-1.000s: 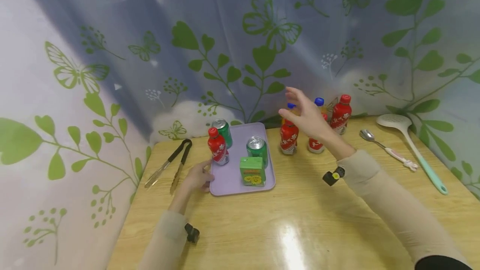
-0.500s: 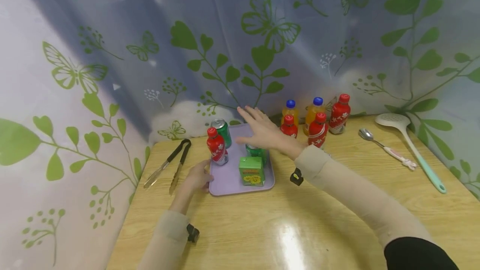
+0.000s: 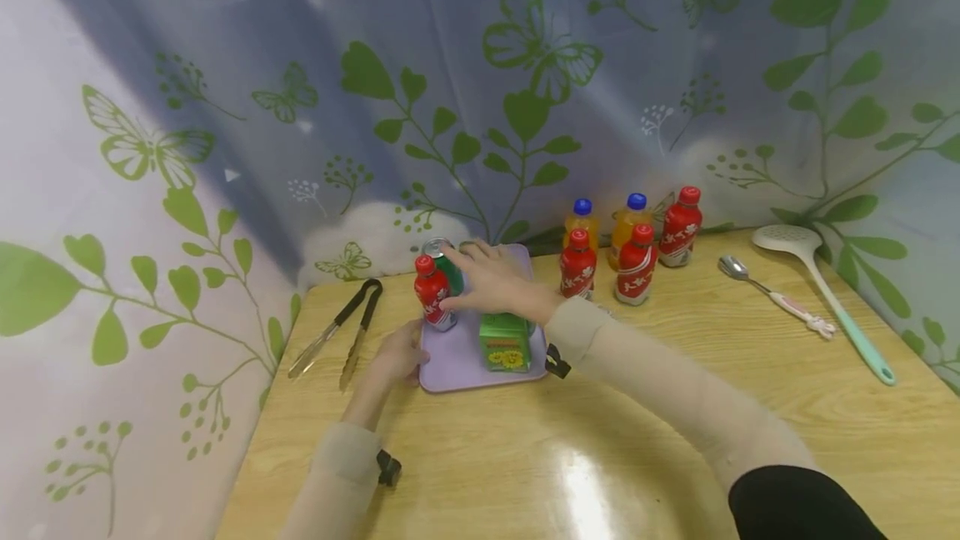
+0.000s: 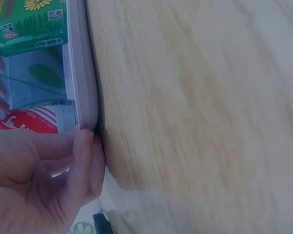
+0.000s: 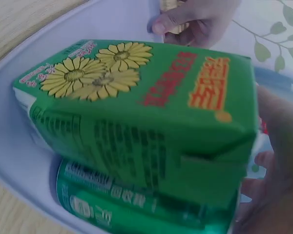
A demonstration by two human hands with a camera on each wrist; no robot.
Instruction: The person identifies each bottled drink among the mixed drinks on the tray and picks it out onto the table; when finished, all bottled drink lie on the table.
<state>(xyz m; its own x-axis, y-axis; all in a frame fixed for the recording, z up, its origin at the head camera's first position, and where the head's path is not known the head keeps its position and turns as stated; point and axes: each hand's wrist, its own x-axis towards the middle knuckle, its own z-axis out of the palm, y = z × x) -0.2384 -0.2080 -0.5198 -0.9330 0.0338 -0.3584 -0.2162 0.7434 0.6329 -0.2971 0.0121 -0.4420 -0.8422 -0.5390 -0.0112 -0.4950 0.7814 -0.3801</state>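
Observation:
My left hand (image 3: 399, 352) pinches the left rim of a lilac tray (image 3: 453, 369) between thumb and fingers; the left wrist view shows this grip on the rim (image 4: 85, 78) close up. Above the tray is my right hand (image 3: 491, 280), its fingers extended toward a red bottle (image 3: 432, 297) and a green can (image 3: 454, 277) at the left back. Whether it touches either one cannot be told. A green drink carton (image 3: 506, 347) with yellow flowers stands at the tray's right front. Beside the carton, a second green can (image 5: 132, 195) shows in the right wrist view, mostly covered from the head camera.
Tongs (image 3: 341, 327) lie left of the tray. To its right stand several bottles, red ones (image 3: 636, 269) and orange ones with blue caps (image 3: 628, 227). A small fork-like utensil (image 3: 776, 298) and a slotted ladle (image 3: 825, 298) lie at the far right. A curtain (image 3: 450, 148) hangs behind.
My right hand has swept left from over the bottles, across the tray, and come down near the red bottle and can. My left hand keeps its hold on the tray rim.

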